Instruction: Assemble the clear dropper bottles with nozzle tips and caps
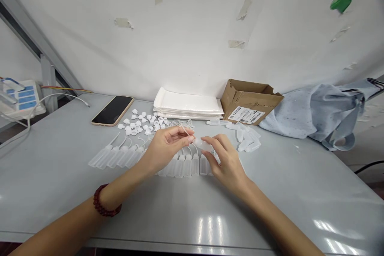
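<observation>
1. the small bottle [202, 144] is milky white and translucent, its outline partly hidden by fingers.
2. it is up above the grey table [168, 212], between both hands, tipped sideways.
3. the left hand [166, 144] pinches a thin, pale tube [185, 129] at the bottle's left end.
4. the right hand [227, 162] grips the bottle between thumb and fingers.
5. similar tubed bottles [187, 167] lie rowed beneath.
</observation>
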Available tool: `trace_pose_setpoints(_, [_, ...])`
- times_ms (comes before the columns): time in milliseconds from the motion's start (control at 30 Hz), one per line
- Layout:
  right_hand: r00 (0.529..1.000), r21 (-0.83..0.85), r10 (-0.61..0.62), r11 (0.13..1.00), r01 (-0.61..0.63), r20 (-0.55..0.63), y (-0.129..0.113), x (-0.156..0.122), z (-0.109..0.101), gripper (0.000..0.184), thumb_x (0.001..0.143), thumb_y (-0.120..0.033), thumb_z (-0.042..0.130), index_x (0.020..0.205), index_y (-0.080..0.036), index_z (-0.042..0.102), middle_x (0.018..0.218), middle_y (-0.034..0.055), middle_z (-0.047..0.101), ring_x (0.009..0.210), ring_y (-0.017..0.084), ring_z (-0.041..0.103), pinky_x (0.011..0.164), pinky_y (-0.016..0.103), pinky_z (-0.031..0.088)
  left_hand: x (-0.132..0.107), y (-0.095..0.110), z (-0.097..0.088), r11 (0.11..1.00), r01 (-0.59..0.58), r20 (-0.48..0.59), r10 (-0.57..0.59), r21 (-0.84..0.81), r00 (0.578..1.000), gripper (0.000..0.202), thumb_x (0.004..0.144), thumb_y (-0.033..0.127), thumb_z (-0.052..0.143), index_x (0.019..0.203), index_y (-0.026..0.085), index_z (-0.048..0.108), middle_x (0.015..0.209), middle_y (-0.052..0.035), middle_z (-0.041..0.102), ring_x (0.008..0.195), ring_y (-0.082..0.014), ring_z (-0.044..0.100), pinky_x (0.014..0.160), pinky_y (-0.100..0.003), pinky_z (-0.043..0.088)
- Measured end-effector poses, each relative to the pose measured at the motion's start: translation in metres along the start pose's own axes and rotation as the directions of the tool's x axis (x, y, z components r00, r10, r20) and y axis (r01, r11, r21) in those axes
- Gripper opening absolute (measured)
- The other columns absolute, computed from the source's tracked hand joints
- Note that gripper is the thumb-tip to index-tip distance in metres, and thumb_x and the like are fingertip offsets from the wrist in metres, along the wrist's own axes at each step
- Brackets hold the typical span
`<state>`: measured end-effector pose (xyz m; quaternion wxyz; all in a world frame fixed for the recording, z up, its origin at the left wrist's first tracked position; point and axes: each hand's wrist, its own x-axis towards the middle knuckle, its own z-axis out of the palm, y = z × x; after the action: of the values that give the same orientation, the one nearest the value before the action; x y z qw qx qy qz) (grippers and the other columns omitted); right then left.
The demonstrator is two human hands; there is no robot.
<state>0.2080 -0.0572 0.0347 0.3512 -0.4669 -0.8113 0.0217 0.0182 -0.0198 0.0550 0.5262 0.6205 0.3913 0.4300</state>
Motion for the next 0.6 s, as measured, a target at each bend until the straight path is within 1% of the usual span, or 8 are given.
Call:
trace_pose_setpoints(133, [1.0,0.013,-0.002,1.0,0.002,0.015,-0.003,0.0,0.0,0.034,0.089,-0.013,0.047,0.122,-0.021,0.047,0.085,0.0061,0.051,0.079,0.022,0.05,0.066,0.035,0.047,-0.001,-0.002,0.001,1.0,0.011,0.001,-0.011,-0.015,1.0,0.02,0.075,0.032,0.071,0.089,0.018,0.069,0.089,-0.0033,0.069,0.087,-0.0183,0.065,0.08,-0.03,0.056])
trace_pose_setpoints(267, [0.999,0.039,-0.008,0.999,0.006,0.038,-0.006,-0.002,0.001,0.039,0.09,-0.013,0.047,0.127,-0.021,0.045,0.083,0.005,0.049,0.076,0.021,0.049,0.065,0.034,0.047,-0.004,-0.001,0.003,0.999,0.019,0.037,-0.017,-0.037,0.999,0.018,0.077,0.032,0.069,0.089,0.018,0.068,0.089,-0.0028,0.069,0.088,-0.0181,0.064,0.079,-0.03,0.056])
trace_pose_setpoints(367, [0.999,0.104,-0.001,0.995,-0.002,0.033,-0.008,-0.003,0.001,0.04,0.089,-0.012,0.048,0.128,-0.019,0.046,0.083,0.005,0.049,0.076,0.02,0.048,0.067,0.034,0.047,-0.005,0.001,0.004,0.999,0.014,0.056,-0.011,-0.046,0.998,0.017,0.078,0.031,0.067,0.088,0.018,0.067,0.088,-0.0022,0.067,0.089,-0.0177,0.063,0.08,-0.029,0.055])
trace_pose_setpoints(500, [0.997,0.229,0.058,0.971,-0.067,0.045,-0.012,-0.004,0.0,0.041,0.088,-0.012,0.051,0.129,-0.02,0.048,0.085,0.004,0.052,0.078,0.018,0.05,0.072,0.032,0.047,-0.006,0.001,0.007,0.999,-0.032,0.046,0.03,0.044,0.999,0.016,0.08,0.032,0.064,0.086,0.018,0.066,0.087,-0.0029,0.065,0.085,-0.0175,0.062,0.079,-0.03,0.054])
trace_pose_setpoints(600, [0.99,0.339,0.119,0.931,-0.135,0.069,-0.015,-0.004,0.0,0.042,0.088,-0.013,0.052,0.128,-0.022,0.049,0.085,0.002,0.056,0.076,0.015,0.051,0.072,0.03,0.046,-0.007,0.001,0.01,0.985,-0.084,0.062,0.075,0.151,0.995,0.012,0.081,0.028,0.062,0.085,0.017,0.065,0.081,-0.0017,0.062,0.078,-0.0154,0.06,0.074,-0.028,0.052])
